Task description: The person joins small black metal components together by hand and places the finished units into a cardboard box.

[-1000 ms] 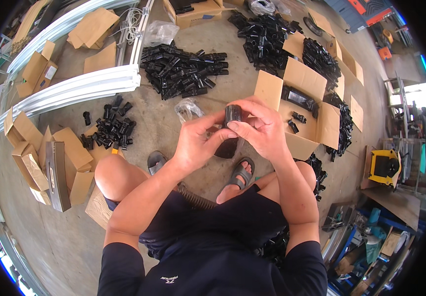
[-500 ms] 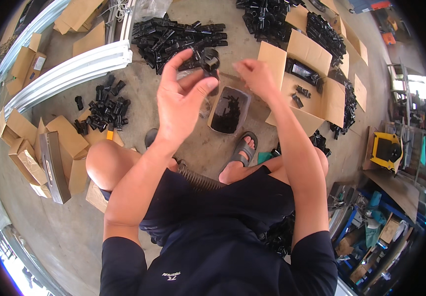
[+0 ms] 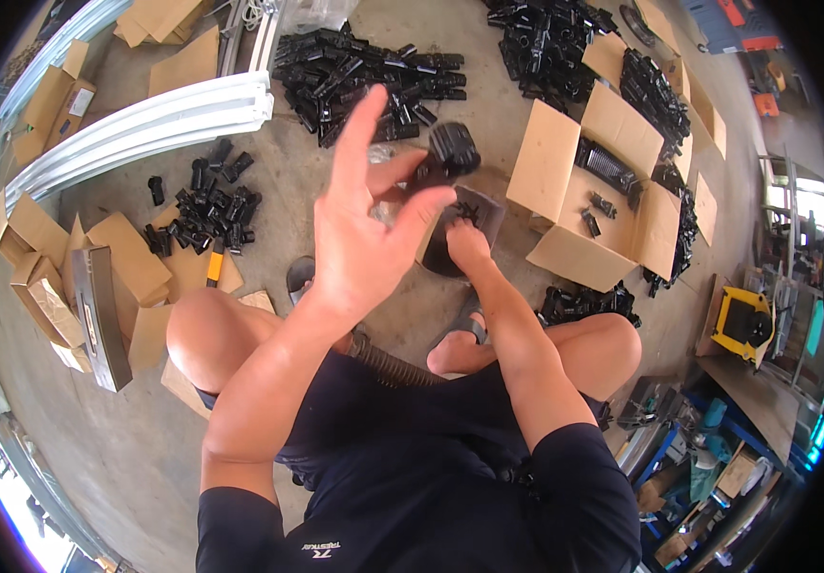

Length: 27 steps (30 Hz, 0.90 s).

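Head view: the left hand [image 3: 359, 229] holds a black fitting [image 3: 454, 148] up at its thumb tip, the index finger standing straight and clear of it, the other fingers partly hidden behind. With so few digits seen to bear on it, the fitting could roll or slip out, most likely if the wrist tilted while attention lay on the other side. It might then drop into the bin [image 3: 491, 220], below and to the right of this hand, or onto the floor. Landing on the pile [image 3: 364, 81] beyond the left hand, or on the heap [image 3: 203, 212] to its left, it could get lost among dark pieces much like it.

The right hand [image 3: 466, 244] reaches down inside the bin, near the small parts [image 3: 466, 207]. Its fingertips are out of sight, so I cannot tell whether it pinches anything. Dark parts lying loosely together in a dark bin could lead it to lift several at once, or miss. A wrist catching the rim on the way out could drag or tip the bin toward the sandal [image 3: 478, 328] nearer the body. The carton [image 3: 579, 256] stands to this hand's right; a wide outward swing could strike its flap.
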{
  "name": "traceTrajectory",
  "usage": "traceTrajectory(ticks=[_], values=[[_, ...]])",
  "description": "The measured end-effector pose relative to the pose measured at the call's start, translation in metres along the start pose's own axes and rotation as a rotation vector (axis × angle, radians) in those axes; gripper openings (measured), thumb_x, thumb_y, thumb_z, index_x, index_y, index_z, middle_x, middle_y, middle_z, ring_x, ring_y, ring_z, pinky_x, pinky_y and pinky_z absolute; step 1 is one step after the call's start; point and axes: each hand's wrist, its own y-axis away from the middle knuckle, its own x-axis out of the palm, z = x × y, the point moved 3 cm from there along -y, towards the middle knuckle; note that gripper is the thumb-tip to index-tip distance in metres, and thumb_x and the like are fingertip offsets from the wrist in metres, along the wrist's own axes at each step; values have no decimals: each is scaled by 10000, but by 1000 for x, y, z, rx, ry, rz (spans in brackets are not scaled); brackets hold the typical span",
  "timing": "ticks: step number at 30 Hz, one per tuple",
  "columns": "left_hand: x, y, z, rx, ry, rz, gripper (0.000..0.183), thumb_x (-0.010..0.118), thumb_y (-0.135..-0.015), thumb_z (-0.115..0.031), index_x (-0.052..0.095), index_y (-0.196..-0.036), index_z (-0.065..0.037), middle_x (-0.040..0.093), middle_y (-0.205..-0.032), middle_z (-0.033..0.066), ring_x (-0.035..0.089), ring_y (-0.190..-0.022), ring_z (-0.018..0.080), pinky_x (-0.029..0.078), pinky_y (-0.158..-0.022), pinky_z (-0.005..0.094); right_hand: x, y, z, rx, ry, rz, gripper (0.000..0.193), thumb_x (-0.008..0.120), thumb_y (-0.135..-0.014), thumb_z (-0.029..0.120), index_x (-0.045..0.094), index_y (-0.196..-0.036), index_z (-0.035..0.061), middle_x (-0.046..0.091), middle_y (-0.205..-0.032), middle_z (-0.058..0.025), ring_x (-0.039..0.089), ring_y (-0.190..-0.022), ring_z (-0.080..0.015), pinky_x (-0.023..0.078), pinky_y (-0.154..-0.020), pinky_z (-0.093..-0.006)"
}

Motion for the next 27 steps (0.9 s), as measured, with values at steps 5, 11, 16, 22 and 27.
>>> traceTrajectory(ticks=[5,11,16,22,27], values=[[-1,-1,2,418,-521,34,895,822,-827,-28,344,-1583,-55,755,-1136,123,744,-991,252,595,-819,336,-46,-5,-8,10,31,91,208,551,-930,106,687,-1048,3,626,-1178,-211,634,-1129,-361,579,-918,-431],[8,-1,11,547,-695,102,884,824,-782,-12,405,-1559,-56,740,-1051,124,708,-928,277,592,-753,384,-202,11,-15,-90,-223,-224,178,591,-942,103,718,-1056,51,698,-998,-184,687,-972,-343,559,-866,-444],[7,3,14,589,-724,89,909,786,-774,-30,375,-1583,-70,617,-827,45,585,-749,243,541,-624,381,-334,80,27,-74,-910,-486,154,637,-951,30,747,-1057,13,702,-974,-121,688,-822,-250,543,-738,-324],[15,5,22,547,-858,154,942,754,-771,-22,320,-1606,-75,617,-809,40,596,-744,235,559,-634,381,-325,87,61,-381,-860,-698,184,712,-893,-18,720,-1075,12,700,-965,-113,690,-810,-233,546,-695,-308],[16,8,30,497,-915,169,950,729,-757,3,313,-1608,-74,630,-802,45,612,-740,241,572,-636,389,-311,74,74,-504,-699,-734,145,712,-846,-37,687,-980,11,688,-951,-130,679,-832,-321,561,-701,-395]])
